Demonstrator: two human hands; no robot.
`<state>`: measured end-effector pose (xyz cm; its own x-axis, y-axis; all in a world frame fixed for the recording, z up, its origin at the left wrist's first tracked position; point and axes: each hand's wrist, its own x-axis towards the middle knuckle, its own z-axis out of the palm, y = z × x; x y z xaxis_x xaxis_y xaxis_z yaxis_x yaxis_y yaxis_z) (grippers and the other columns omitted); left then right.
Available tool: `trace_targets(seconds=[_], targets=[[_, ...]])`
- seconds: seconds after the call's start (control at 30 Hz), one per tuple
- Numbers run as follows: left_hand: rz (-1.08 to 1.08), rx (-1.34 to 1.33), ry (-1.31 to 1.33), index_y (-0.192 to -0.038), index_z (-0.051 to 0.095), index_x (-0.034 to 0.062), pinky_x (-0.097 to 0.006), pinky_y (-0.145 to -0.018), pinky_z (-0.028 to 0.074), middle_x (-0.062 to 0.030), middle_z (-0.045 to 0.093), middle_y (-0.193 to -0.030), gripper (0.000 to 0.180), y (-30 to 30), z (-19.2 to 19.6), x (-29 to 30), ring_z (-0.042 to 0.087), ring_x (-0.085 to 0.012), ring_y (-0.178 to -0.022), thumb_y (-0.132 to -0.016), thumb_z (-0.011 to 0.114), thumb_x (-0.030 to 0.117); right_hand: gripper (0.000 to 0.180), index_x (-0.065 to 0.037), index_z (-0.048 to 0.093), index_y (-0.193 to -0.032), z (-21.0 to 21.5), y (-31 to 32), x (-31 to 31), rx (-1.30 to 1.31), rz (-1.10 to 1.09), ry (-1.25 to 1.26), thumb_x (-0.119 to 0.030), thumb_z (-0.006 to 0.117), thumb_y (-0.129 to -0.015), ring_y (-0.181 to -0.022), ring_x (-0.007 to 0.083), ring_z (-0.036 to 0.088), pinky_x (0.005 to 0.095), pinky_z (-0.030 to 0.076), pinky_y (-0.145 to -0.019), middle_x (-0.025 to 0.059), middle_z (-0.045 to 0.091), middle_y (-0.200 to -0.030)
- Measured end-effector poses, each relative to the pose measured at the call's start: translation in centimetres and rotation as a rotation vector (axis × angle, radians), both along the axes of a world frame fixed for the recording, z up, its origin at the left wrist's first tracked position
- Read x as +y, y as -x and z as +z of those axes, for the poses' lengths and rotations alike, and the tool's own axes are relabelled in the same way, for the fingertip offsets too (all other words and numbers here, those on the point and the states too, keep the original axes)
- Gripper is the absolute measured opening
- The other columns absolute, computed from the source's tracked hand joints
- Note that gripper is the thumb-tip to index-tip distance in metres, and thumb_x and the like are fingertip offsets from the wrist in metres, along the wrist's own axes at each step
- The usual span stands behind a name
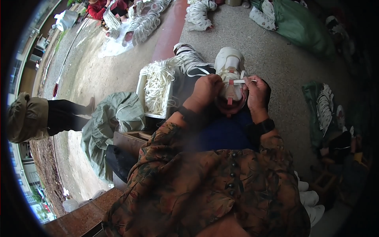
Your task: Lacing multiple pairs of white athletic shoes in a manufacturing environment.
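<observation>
A white sneaker (229,59) with pink-red trim lies in front of me over my lap, toe pointing away. A flat white shoelace (238,81) runs across its tongue. My right hand (257,93), at the shoe's right side, pinches this lace between thumb and fingers. My left hand (206,91) is at the left edge of the shoe opening with its fingers closed; what they pinch is hidden. To the left stands a white plastic basket (156,115) heaped with loose white shoelaces (158,87).
Beyond the basket lies a row of laced shoe pieces (191,57). Left of me are a grey-green sack (118,108) and a wooden stool or box (128,143). A large green sack (304,27) lies far right. Other people (29,118) are nearby, with more shoe bundles (199,15) around.
</observation>
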<state>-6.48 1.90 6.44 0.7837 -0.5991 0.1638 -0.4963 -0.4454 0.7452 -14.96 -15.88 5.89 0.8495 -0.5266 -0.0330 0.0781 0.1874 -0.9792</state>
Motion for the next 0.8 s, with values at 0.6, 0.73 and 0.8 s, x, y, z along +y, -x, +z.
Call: trace_targets(seconds=[0.6, 0.73, 0.8], targets=[[0.236, 1.114, 1.596, -0.082, 0.045, 0.0079, -0.021, -0.050, 0.032, -0.0027, 0.045, -0.073, 0.020, -6.5, -2.6, 16.6, 0.037, -0.0087, -0.056, -0.098, 0.041, 0.019, 0.019, -0.007, 0.046, -0.073, -3.9, 12.9, -17.8, -0.227, -0.489, -0.392, -0.007, 0.051, -0.091, -0.061, 0.0111, 0.042, 0.0240, 0.034, -0.052, 0.0009, 0.041, -0.068], [0.828, 0.751, 1.429, -0.078, 0.040, 0.0099, -0.022, -0.047, 0.029, 0.0008, 0.038, -0.068, 0.023, -8.1, -4.6, 25.1, 0.032, -0.0086, -0.052, -0.098, 0.041, 0.019, 0.019, -0.008, 0.045, -0.072, -5.4, 20.5, -23.0, -0.080, -0.582, -0.414, -0.007, 0.054, -0.088, -0.061, 0.0112, 0.042, 0.0246, 0.034, -0.052, 0.0014, 0.044, -0.069], [0.803, 0.761, 1.095, -0.080, 0.044, 0.0120, -0.023, -0.048, 0.032, 0.0013, 0.039, -0.066, 0.017, -7.7, -6.6, 23.6, 0.036, -0.0082, -0.053, -0.096, 0.046, 0.016, 0.014, -0.007, 0.049, -0.075, -5.6, 19.7, -22.2, 0.287, -0.368, -0.154, -0.009, 0.059, -0.084, -0.065, 0.0098, 0.046, 0.0245, 0.037, -0.057, 0.0031, 0.051, -0.074]])
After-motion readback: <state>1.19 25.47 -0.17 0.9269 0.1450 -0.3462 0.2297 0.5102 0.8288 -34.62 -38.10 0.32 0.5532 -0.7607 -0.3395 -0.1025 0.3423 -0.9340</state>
